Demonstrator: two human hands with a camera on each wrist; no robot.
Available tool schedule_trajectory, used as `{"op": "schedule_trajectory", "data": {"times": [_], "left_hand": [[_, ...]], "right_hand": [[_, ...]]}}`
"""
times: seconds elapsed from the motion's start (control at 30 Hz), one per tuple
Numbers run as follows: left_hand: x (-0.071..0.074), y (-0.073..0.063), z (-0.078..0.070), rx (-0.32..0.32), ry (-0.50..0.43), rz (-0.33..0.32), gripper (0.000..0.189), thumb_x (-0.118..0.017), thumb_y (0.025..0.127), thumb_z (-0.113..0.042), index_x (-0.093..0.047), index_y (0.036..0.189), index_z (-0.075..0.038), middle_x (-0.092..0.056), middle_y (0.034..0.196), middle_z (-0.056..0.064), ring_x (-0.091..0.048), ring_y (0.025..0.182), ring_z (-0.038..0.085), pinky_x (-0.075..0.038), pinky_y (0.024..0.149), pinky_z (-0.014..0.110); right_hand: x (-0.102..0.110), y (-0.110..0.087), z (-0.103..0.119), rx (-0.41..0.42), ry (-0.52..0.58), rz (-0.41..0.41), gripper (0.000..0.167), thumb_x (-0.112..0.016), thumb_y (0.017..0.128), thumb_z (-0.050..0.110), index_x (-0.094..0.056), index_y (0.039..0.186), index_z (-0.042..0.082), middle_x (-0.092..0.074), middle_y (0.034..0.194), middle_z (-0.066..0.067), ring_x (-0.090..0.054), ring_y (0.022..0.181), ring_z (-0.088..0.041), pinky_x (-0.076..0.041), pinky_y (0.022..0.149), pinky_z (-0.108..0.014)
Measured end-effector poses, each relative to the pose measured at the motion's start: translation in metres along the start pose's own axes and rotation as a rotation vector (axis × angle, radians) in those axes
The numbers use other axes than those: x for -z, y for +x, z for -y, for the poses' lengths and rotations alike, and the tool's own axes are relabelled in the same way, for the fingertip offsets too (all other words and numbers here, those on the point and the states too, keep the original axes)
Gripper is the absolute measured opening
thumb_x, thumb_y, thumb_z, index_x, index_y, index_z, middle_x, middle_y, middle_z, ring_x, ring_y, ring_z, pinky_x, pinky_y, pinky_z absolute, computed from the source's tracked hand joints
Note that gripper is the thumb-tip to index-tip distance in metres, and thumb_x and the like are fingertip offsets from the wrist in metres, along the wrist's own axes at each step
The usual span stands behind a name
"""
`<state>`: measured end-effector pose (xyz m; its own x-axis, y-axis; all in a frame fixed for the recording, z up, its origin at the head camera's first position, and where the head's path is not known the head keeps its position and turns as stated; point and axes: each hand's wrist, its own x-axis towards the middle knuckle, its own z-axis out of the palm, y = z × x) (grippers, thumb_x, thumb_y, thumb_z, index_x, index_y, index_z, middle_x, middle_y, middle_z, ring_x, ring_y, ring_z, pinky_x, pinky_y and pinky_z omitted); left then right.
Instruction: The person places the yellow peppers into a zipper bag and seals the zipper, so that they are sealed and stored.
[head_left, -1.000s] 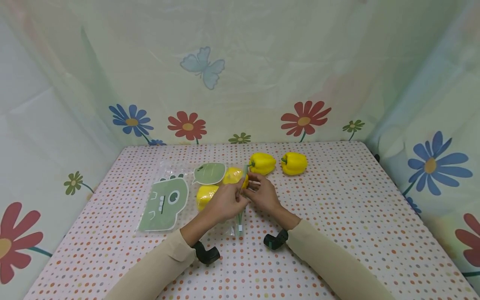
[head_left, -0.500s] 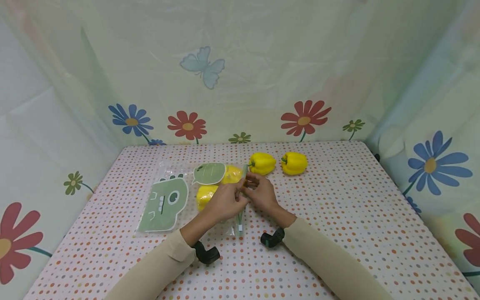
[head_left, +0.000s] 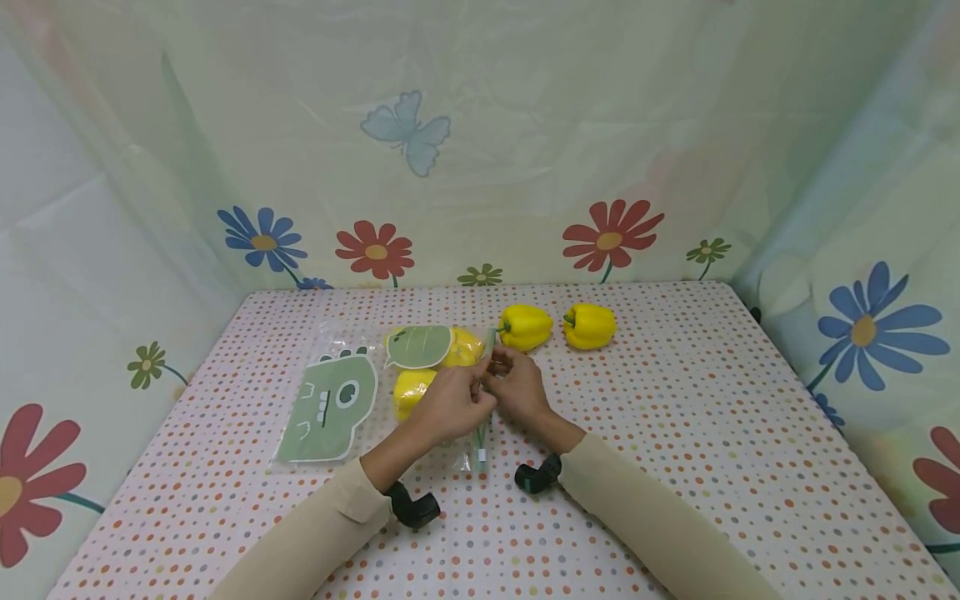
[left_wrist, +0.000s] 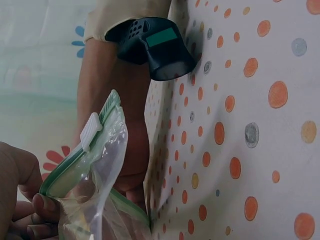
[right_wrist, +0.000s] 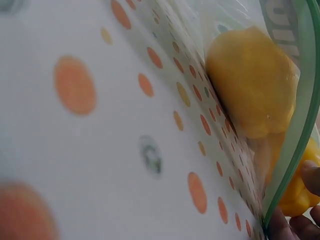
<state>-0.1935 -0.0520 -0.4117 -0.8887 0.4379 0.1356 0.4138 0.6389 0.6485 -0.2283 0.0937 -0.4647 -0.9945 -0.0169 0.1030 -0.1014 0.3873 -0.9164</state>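
A clear zip bag [head_left: 327, 410] with green monster and leaf-shaped prints lies on the table, its mouth toward the right. Inside are yellow bell peppers, one nearer [head_left: 411, 390] and one farther [head_left: 462, 348]; the leaf print partly covers more yellow. My left hand [head_left: 446, 404] pinches the bag's green rim between thumb and fingers, and a white slider [left_wrist: 91, 132] sits on that rim. Bent fingers of my right hand [head_left: 519, 390] are at the bag mouth beside the farther pepper. In the right wrist view, fingertips [right_wrist: 311, 176] appear beside a pepper and the green edge; their exact contact is unclear.
Two more yellow bell peppers, a left one [head_left: 527, 327] and a right one [head_left: 589, 326], lie outside the bag toward the back. The dotted tablecloth [head_left: 675, 433] reaches a flowered backdrop [head_left: 480, 167]. A black camera sits at each wrist.
My right hand has moved slightly left into the bag mouth. The farther pepper has slid left, deeper into the bag, and more yellow shows around the leaf print. My left hand has stayed put.
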Motion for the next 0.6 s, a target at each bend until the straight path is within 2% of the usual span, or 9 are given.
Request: {"op": "schedule_trajectory", "data": {"times": [0.43,0.6], "left_hand": [[0.0012,-0.0012,-0.0015,0.001,0.008,0.000,0.065,-0.053,0.080,-0.014,-0.047,0.143,0.001,-0.035,0.046,-0.008,-0.028,0.039,0.005,-0.022,0.038,0.018],[0.0015,-0.0012,-0.0020,0.005,0.017,0.004,0.065,-0.053,0.081,-0.014,-0.047,0.143,0.001,-0.035,0.046,-0.008,-0.027,0.039,0.005,-0.022,0.038,0.018]], "right_hand": [[-0.0025,0.0037,0.0010,0.009,-0.021,-0.002,0.038,-0.067,0.088,0.013,-0.063,0.124,0.001,-0.067,0.121,-0.014,-0.067,0.110,-0.027,-0.057,0.090,-0.038],[-0.0040,0.0036,0.0027,0.018,-0.051,-0.016,0.028,-0.067,0.087,0.013,-0.068,0.112,0.001,-0.070,0.115,-0.014,-0.068,0.106,-0.027,-0.058,0.087,-0.039]]}}
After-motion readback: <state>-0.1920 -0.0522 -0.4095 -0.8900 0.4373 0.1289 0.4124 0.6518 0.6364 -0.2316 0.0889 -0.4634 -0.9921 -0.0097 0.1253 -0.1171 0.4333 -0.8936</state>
